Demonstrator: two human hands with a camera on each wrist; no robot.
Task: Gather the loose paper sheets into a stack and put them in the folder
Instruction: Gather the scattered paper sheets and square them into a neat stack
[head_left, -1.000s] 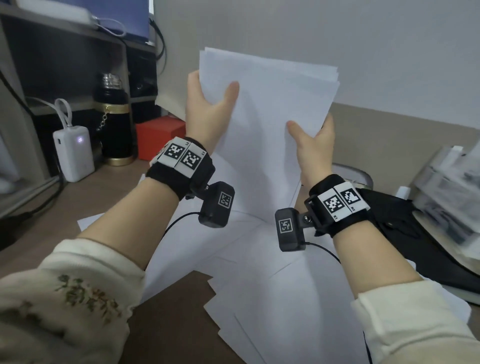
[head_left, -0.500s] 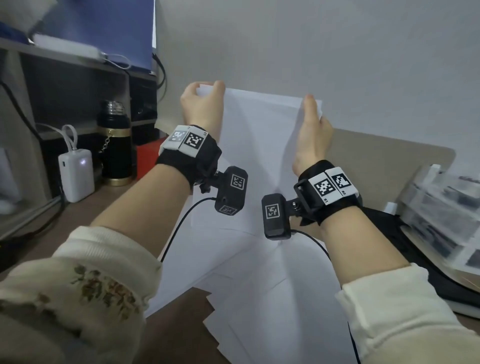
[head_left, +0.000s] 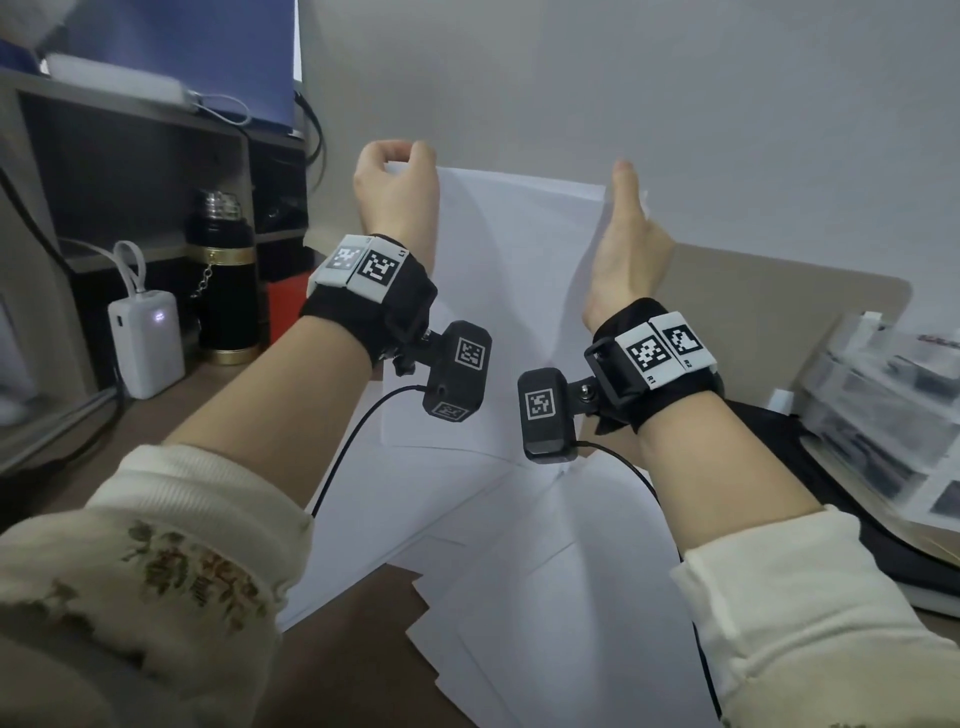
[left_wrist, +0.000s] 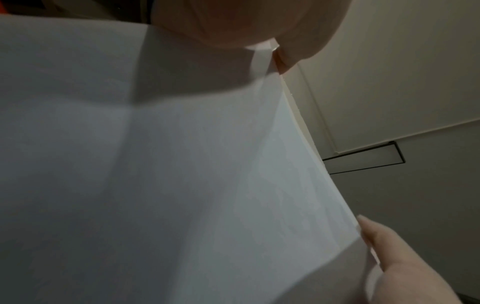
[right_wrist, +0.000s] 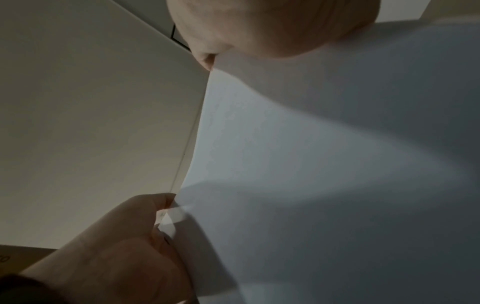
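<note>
I hold a stack of white sheets (head_left: 519, 291) upright over the desk, its top edges even. My left hand (head_left: 395, 174) curls its fingers round the top left corner and pinches it; the right wrist view shows that pinch (right_wrist: 166, 207). My right hand (head_left: 626, 223) stands edge-on with straight fingers pressed along the stack's right edge, its fingertip near the corner (left_wrist: 374, 232). More loose sheets (head_left: 519, 551) lie fanned on the desk below my wrists. A black folder (head_left: 779, 441) lies at the right, partly under my right forearm.
On the left stand a white power bank (head_left: 148, 338), a black flask (head_left: 223, 296) and a red box (head_left: 283, 306), below a dark shelf unit (head_left: 130, 171). A pile of clear-sleeved pages (head_left: 883, 405) sits far right. The wall is close behind the stack.
Both hands have slid from the stack's sides up to its top corners. The fanned top edges have come level, and the stack sits lower.
</note>
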